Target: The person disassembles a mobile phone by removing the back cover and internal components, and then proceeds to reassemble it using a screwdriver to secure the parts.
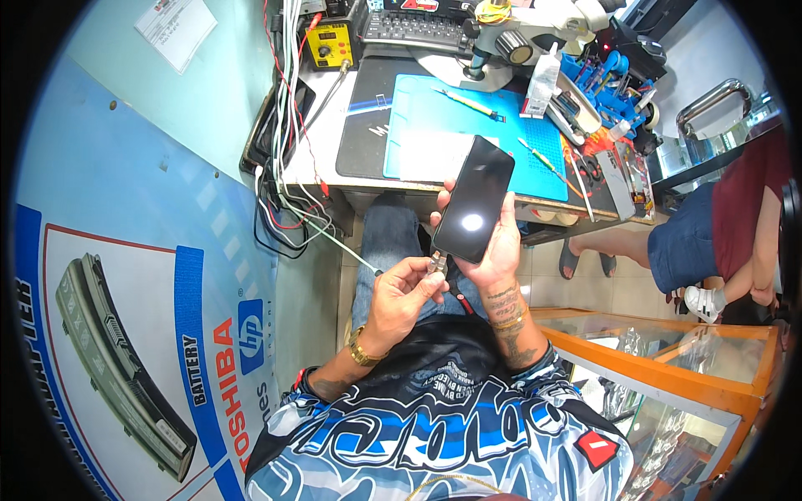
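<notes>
A black smartphone point(474, 200) lies tilted in my right hand point(499, 246), held along its edges with the fingers wrapped round it. Its screen is dark and reflects a round bright light. At the phone's lower left corner, my left hand point(399, 301) pinches a small, clear-looking cable plug point(436, 262) between thumb and fingers. A pale cable point(334, 240) runs from the desk side toward this hand. Whether the plug sits in the phone's port or only touches its edge, I cannot tell. Both hands are above my lap.
Ahead, a blue work mat point(418, 117) on the desk carries a yellow tool point(468, 103). A microscope point(510, 50), a bottle point(543, 81) and a yellow-fronted station point(328, 43) stand behind. Wires hang at left. An orange-framed glass case point(668, 342) and another person point(693, 225) are at right.
</notes>
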The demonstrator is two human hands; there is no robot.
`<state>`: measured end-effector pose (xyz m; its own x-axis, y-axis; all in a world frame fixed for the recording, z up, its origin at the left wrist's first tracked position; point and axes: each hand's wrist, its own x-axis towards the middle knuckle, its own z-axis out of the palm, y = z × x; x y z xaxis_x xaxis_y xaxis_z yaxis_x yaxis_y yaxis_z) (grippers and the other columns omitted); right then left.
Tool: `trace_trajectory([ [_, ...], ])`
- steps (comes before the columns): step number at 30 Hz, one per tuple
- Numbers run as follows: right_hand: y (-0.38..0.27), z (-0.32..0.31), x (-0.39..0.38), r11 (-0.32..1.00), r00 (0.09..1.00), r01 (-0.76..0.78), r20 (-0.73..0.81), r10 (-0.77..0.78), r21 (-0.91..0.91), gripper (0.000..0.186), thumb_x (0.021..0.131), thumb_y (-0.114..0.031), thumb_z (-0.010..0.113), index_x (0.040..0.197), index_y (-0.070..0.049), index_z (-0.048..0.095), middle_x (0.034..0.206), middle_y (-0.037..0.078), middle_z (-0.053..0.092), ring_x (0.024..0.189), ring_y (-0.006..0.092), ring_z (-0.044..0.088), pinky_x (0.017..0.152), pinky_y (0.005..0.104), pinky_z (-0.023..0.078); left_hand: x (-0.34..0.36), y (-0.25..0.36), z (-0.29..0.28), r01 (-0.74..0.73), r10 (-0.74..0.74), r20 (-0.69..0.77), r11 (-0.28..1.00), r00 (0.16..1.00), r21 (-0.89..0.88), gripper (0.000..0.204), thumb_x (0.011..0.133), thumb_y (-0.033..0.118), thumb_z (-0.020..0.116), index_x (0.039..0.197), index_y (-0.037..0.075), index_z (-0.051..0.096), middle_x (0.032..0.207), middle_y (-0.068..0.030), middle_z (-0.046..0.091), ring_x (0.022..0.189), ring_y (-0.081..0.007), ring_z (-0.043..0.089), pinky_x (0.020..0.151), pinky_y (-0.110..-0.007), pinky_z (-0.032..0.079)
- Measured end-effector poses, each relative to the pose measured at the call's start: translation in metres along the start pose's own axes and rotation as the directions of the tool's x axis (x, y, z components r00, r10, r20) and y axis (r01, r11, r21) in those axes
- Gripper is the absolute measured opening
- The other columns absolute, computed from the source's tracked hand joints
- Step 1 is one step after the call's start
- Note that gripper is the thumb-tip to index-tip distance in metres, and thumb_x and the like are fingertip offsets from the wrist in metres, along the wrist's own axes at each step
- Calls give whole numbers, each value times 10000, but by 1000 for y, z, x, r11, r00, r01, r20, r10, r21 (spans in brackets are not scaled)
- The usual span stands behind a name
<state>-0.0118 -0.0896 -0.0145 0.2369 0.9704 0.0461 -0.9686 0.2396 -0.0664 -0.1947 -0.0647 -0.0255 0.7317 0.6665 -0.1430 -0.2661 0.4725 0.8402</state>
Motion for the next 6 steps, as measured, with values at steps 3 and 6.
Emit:
trace_trajectory([
  [3,2,0,3,999,998,11,-62,-9,32,733,1081,-603,233,1445,-23,498,1410,225,565,1264,400,579,1091,605,441,4,4,3,-9,9,-2,1000,1000,-7,183,995,64,669,1147,-38,661,943,-120,739,780,-147,679,743,-280,562],
  [6,4,-4,2,998,996,30,-83,-26,47,734,1076,-609,247,1453,-30,496,1424,226,555,1299,396,558,1117,608,418,7,2,-3,-7,7,31,1000,1000,2,216,989,57,676,1177,-47,651,970,-124,741,861,-161,714,782,-287,595],
])
